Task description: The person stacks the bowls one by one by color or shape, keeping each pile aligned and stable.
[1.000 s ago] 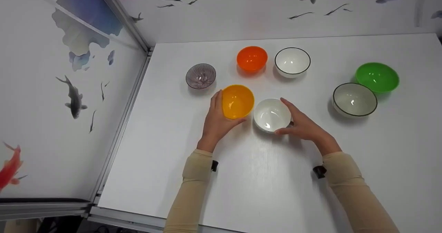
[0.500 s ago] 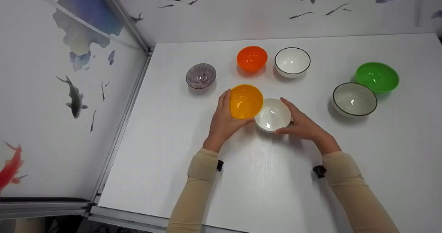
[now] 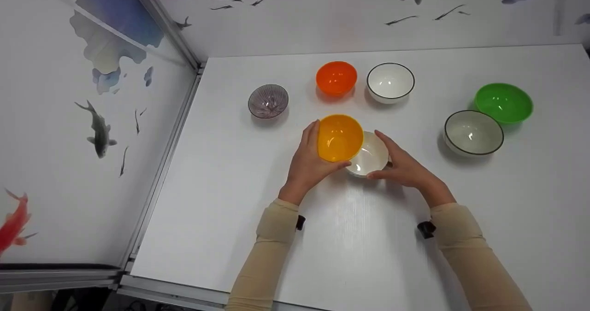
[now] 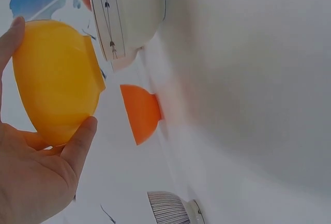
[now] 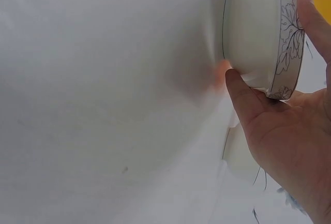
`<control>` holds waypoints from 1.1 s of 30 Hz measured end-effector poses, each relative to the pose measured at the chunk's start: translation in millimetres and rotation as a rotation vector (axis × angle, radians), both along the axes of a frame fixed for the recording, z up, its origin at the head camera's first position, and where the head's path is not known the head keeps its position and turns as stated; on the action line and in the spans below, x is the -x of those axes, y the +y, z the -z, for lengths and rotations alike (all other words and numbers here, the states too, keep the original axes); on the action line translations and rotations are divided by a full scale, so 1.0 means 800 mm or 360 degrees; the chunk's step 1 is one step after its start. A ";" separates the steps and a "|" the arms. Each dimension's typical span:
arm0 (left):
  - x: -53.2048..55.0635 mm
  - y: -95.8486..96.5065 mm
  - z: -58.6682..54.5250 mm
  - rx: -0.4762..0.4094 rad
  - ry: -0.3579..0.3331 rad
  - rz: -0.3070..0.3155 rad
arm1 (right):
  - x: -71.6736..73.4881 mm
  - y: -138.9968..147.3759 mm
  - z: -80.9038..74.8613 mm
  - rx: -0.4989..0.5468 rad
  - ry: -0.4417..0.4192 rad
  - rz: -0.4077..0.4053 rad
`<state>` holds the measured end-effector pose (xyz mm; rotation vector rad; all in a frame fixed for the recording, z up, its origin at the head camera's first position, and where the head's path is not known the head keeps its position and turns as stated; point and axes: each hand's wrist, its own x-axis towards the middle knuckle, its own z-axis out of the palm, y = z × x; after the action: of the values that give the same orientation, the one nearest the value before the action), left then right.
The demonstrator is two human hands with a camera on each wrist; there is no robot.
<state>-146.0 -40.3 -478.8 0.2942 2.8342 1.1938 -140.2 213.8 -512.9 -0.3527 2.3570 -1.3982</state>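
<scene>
Head view. Yellow bowl [image 3: 340, 138], centre of the frame, in the grasp of the left hand [image 3: 308, 164], fingers along its left side, thumb at its lower edge. White bowl [image 3: 375, 156], just right of centre, partly hidden; its right side gripped between the fingers and thumb of the right hand [image 3: 405, 168]. Change: the yellow bowl has travelled rightward from beside the white bowl to overlap its left part, while the right hand has stayed in place; judged as bringing the two held bowls together, not yet nested. On the bench [image 3: 207, 186]: purple bowl [image 3: 268, 101] and orange bowl [image 3: 336, 78], upper centre; black-rimmed white bowl [image 3: 391, 81], right of these; grey bowl [image 3: 473, 132] and green bowl [image 3: 504, 102], right of the frame.

Left wrist view. Yellow bowl at left, held clear of the bench, fingers and thumb about it. Patterned white bowl at top.

Right wrist view. White bowl at upper right, floral band near its rim, held by fingers and thumb; contact with the bench cannot be told.
</scene>
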 end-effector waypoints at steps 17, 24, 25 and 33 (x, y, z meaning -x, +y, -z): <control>-0.006 0.031 0.005 0.0072 -0.0068 0.0122 | 0.001 -0.001 0.008 0.0036 0.0027 0.0015; -0.008 0.040 0.014 0.0069 -0.0088 0.0156 | 0.000 0.000 0.008 0.0066 0.0007 0.0036; -0.007 0.041 0.015 0.0065 -0.0085 0.0161 | 0.000 0.000 0.008 0.0060 0.0005 0.0040; -0.008 0.047 0.024 0.0054 -0.0104 0.0176 | -0.002 0.000 0.013 0.0077 0.0034 0.0048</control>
<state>-139.4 -2.3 -498.3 0.3969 2.7396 1.1122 -138.5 214.1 -523.1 -0.3483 2.3582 -1.4741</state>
